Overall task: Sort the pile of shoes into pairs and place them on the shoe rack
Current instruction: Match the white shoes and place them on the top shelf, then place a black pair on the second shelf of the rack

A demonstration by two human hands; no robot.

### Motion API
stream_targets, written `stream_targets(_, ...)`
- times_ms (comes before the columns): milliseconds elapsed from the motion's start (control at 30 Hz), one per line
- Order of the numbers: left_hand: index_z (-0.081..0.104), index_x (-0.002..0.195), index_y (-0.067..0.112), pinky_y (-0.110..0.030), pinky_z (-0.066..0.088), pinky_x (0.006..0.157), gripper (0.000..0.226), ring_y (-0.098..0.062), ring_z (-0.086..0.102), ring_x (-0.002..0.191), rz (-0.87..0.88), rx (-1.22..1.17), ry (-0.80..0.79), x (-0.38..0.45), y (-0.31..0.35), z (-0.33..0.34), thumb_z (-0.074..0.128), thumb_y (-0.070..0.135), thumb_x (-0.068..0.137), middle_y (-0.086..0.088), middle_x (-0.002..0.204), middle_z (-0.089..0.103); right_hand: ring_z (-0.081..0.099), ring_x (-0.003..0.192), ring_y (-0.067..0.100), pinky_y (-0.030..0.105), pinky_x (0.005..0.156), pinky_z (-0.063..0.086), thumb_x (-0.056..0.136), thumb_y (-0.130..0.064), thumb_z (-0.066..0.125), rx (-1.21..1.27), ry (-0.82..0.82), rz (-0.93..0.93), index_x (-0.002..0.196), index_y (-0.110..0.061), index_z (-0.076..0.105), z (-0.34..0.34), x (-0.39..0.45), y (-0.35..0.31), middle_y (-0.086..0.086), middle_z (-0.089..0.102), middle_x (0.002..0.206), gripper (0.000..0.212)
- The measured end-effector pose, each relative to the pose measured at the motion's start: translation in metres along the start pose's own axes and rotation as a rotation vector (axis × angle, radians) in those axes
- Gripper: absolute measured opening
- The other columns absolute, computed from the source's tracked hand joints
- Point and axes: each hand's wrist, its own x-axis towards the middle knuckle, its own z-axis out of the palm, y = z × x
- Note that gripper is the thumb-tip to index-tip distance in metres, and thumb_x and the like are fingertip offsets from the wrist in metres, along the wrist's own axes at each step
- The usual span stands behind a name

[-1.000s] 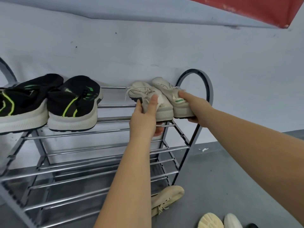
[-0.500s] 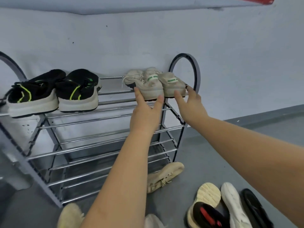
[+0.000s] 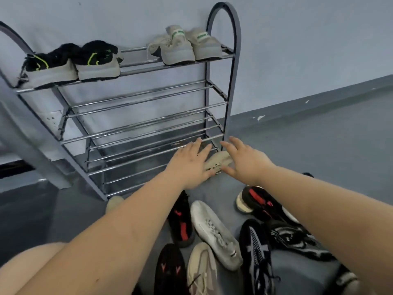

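Observation:
A grey metal shoe rack [image 3: 231, 67] stands against the wall. On its top shelf sit a black pair with neon-green stripes [image 3: 72, 62] at the left and a beige pair with green tabs [image 3: 185, 46] at the right. My left hand [image 3: 189, 162] and my right hand [image 3: 244, 158] hover low by the rack's foot, fingers spread, holding nothing. Between them on the floor lies a beige shoe [image 3: 219, 161], partly hidden by both hands. Whether either hand touches it I cannot tell.
Several loose shoes lie on the grey floor near me: a white shoe [image 3: 214, 233], a black and red one [image 3: 180, 222], a black and red one with a white sole [image 3: 257, 201], a dark patterned one [image 3: 257, 248], a cream one [image 3: 202, 269]. The lower shelves hold nothing.
Both hands have let go of the beige pair on the top shelf and dropped down to the floor by the rack's foot. The view has tilted down toward the pile.

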Motion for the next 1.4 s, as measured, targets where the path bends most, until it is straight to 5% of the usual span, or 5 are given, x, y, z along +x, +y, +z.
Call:
stream_targets(367, -0.004, 0.152, 0.023, -0.039, 0.003, 0.120, 0.077, -0.026, -0.005, 0.148, 0.204, 0.192, -0.334, -0.037, 0.060, 0.083, 0.034, 0.056, 0.094, -0.009, 0.159, -0.015, 0.034, 0.136, 0.034, 0.044, 0.103, 0.040, 0.094, -0.050, 0.044, 0.059, -0.223, 0.162, 0.152, -0.020, 0.013, 0.081, -0.083, 0.062, 0.008, 0.009, 0.159, 0.072)
stream_targets(1067, 0.002, 0.153, 0.020, -0.039, 0.010, 0.120, 0.076, -0.026, 0.001, 0.148, 0.181, 0.047, -0.519, 0.071, 0.140, 0.149, 0.035, 0.055, 0.095, -0.010, 0.160, -0.008, 0.037, 0.130, 0.032, 0.042, 0.100, 0.040, 0.093, -0.053, 0.043, 0.094, -0.391, 0.520, 0.148, -0.017, 0.019, 0.168, -0.091, 0.202, 0.011, 0.029, 0.149, 0.070)
stream_targets(1400, 0.008, 0.152, 0.021, -0.040, 0.011, 0.120, 0.072, -0.025, 0.005, 0.147, 0.292, -0.050, -0.519, 0.124, 0.209, 0.170, 0.039, 0.051, 0.095, -0.008, 0.161, 0.000, 0.029, 0.138, 0.030, 0.040, 0.111, 0.026, 0.096, -0.053, 0.033, 0.097, -0.190, 0.707, 0.148, -0.016, 0.023, 0.210, -0.116, 0.258, 0.012, 0.029, 0.151, 0.065)
